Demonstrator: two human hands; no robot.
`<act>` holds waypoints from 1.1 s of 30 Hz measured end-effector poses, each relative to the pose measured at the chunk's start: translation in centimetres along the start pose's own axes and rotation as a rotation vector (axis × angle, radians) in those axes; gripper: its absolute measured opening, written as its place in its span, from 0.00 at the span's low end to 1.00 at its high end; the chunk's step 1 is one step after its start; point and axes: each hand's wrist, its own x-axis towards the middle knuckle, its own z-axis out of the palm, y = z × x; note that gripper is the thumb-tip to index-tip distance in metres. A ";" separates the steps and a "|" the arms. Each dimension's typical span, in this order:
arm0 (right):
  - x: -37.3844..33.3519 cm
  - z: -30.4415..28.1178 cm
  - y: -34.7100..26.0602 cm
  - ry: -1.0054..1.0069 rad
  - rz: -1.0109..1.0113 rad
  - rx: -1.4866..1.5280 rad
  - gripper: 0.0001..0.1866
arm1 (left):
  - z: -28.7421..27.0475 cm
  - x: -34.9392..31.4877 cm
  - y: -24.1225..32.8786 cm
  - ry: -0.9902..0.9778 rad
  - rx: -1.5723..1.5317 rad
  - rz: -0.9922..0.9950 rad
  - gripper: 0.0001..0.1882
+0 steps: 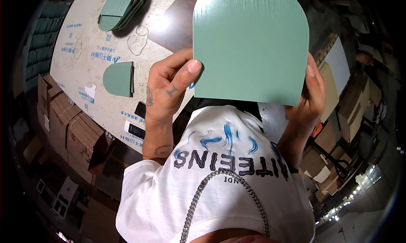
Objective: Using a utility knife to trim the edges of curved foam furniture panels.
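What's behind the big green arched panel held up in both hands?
A dark brown glossy board runs up to the left edge of the green arched panel. Part of the left hand is hidden behind that edge. Anything else there is covered.

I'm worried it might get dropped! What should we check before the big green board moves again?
1. Left hand gripping the big green board: ok, at its left edge.
2. Right hand on it: ok, at its right edge.
3. Back of the board: cannot tell, it's hidden.
4. Table without loose string: not ok, a looped string lies there.
5. Green stack resting on the table: ok.
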 end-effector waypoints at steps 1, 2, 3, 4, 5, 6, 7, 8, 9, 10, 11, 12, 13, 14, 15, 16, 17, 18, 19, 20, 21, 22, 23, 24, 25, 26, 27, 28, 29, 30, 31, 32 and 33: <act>-0.1 0.7 -0.1 0.096 0.003 -0.006 0.21 | 0.1 0.1 -0.1 -0.007 -0.001 -0.010 0.21; -0.1 1.0 -0.1 0.196 0.007 -0.013 0.21 | 0.3 0.3 -0.1 -0.009 0.001 -0.016 0.21; -0.1 0.5 -0.1 0.203 0.010 -0.010 0.21 | 0.5 0.6 -0.1 -0.013 -0.042 -0.024 0.20; -0.1 -0.4 0.0 0.185 0.036 -0.022 0.21 | 0.8 0.8 -0.1 -0.017 -0.084 -0.032 0.20; 0.0 -0.8 0.1 0.168 0.061 -0.034 0.21 | 1.1 1.0 -0.3 -0.020 -0.081 -0.042 0.20; 0.1 -0.8 0.3 0.178 0.063 -0.030 0.21 | 1.4 1.2 -0.4 0.029 -0.019 0.003 0.19; 0.3 -0.4 0.5 0.243 0.063 -0.206 0.22 | 1.8 1.4 -0.6 0.077 0.044 0.049 0.18; 0.5 0.0 0.8 0.307 0.062 -0.385 0.23 | 2.5 1.6 -0.5 0.070 0.046 0.041 0.18; 0.6 0.3 1.0 0.317 0.061 -0.382 0.23 | 3.4 1.7 -0.3 0.101 0.306 0.101 0.17; 0.7 0.6 1.4 0.299 -0.033 -0.378 0.28 | 4.2 1.8 -0.2 0.131 0.565 0.165 0.17; 0.6 1.1 1.6 0.277 -0.131 -0.375 0.35 | 4.4 2.1 -1.1 0.096 0.910 0.394 0.18; 0.4 1.8 2.4 0.201 -0.194 -0.042 0.41 | 5.2 2.4 -1.7 0.021 1.019 0.497 0.19; 0.9 2.0 2.8 -0.001 -0.232 0.135 0.43 | 6.1 2.8 -2.1 -0.053 1.128 0.604 0.21; 0.5 2.2 3.1 0.070 -0.192 0.085 0.38 | 6.6 3.1 -3.0 -0.087 1.174 0.731 0.22; 0.2 2.6 3.0 0.133 -0.152 0.038 0.33 | 6.9 3.2 -4.0 -0.114 1.223 0.860 0.23; 0.5 3.4 2.5 0.261 -0.089 0.045 0.22 | 6.9 2.9 -4.9 -0.080 1.331 0.928 0.23; 0.5 3.0 2.5 0.247 -0.105 0.043 0.22 | 7.0 2.8 -5.2 -0.068 1.333 0.947 0.23; 0.6 2.2 3.2 0.257 -0.070 0.029 0.18 | 6.9 2.6 -5.4 -0.114 1.394 0.946 0.24; 0.9 1.4 4.2 0.263 -0.033 0.016 0.14 | 7.0 2.5 -5.3 -0.157 1.458 0.940 0.24; 1.7 1.0 4.9 0.267 -0.011 0.050 0.14 | 7.5 1.9 -5.0 -0.217 1.374 0.892 0.24; 1.8 0.8 5.1 0.244 -0.022 0.059 0.14 | 7.6 1.6 -4.4 -0.332 1.263 0.896 0.22; 1.9 0.8 5.2 0.269 -0.030 0.138 0.15 | 7.5 0.7 -3.2 -0.385 1.206 0.860 0.20; 2.2 0.8 5.2 0.302 -0.040 0.220 0.15 | 7.2 0.1 -1.5 -0.447 1.148 0.823 0.18; 2.2 0.5 4.1 0.226 -0.042 0.231 0.17 | 5.7 0.1 -0.9 -0.309 0.961 0.955 0.16; 2.5 0.5 3.0 0.225 -0.053 0.239 0.17 | 3.9 0.2 -0.1 -0.177 0.763 1.070 0.15; 2.5 0.0 2.2 0.205 -0.049 0.195 0.17 | 4.2 -3.6 1.6 0.413 0.895 0.649 0.14; 2.4 0.5 1.2 0.143 -0.025 0.148 0.18 | 5.2 -2.7 3.2 0.608 0.721 0.692 0.18; 2.6 1.3 0.3 0.162 0.015 0.146 0.18 | 5.4 -2.4 3.9 0.639 0.662 0.583 0.23; 2.7 0.8 0.3 0.168 0.021 0.140 0.18 | 4.0 -2.7 4.1 0.466 0.573 0.456 0.28; 3.1 0.4 0.2 0.094 0.053 0.167 0.18 | 3.6 -3.1 3.5 0.362 0.441 0.333 0.29; 3.2 -0.1 0.2 0.024 0.087 0.192 0.18 | 3.1 -3.6 2.7 0.257 0.306 0.209 0.31; 3.3 0.3 0.1 -0.026 0.113 0.233 0.17 | 2.7 -3.9 2.6 0.151 0.345 0.161 0.34; 3.3 0.6 0.0 -0.019 0.115 0.229 0.17 | 3.3 -4.4 1.8 0.199 0.319 0.133 0.33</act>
